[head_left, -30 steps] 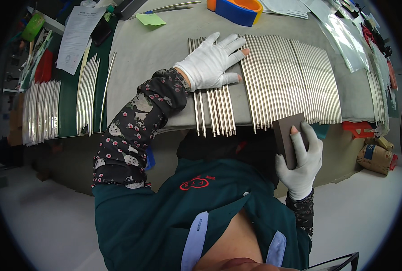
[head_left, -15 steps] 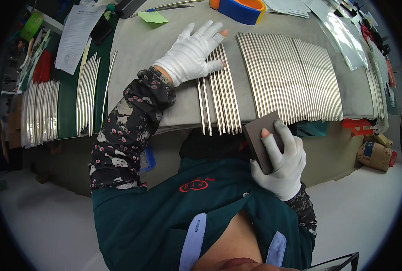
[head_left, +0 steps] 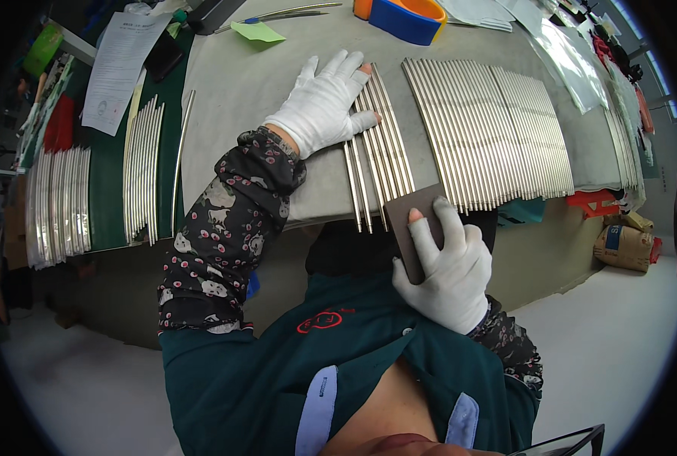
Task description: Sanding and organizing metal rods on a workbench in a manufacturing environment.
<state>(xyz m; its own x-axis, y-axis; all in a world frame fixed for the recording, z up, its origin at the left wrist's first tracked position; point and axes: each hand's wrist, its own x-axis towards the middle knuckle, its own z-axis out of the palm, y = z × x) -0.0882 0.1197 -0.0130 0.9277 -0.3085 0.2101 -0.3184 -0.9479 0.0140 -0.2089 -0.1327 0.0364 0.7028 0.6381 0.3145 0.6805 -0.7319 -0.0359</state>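
My left hand [head_left: 325, 105], in a white glove with bare thumb and fingertip ends, lies spread and flat over a small group of silvery metal rods [head_left: 390, 140]. The rods run lengthwise toward me, and their near ends reach the table's front edge. In my right hand [head_left: 454, 266], also white-gloved, a grey-brown rectangular block [head_left: 408, 232] is gripped between thumb and fingers. Its upper edge overlaps the near ends of several rods in that group; whether it touches them I cannot tell. A wide row of similar rods [head_left: 494, 137] lies side by side to the right.
Further rods [head_left: 142, 171] and a bundle in clear wrap [head_left: 59, 201] lie at the left, near a printed sheet [head_left: 124, 72]. A green note [head_left: 258, 35] and a blue-orange ring [head_left: 407, 19] sit at the back. Plastic bags [head_left: 566, 61] lie back right; a brown sack [head_left: 623, 247] stands below.
The block in my right hand has moved left, from beside the small group's near ends to in front of them. My left hand stays spread on the rods; the view has shifted slightly.
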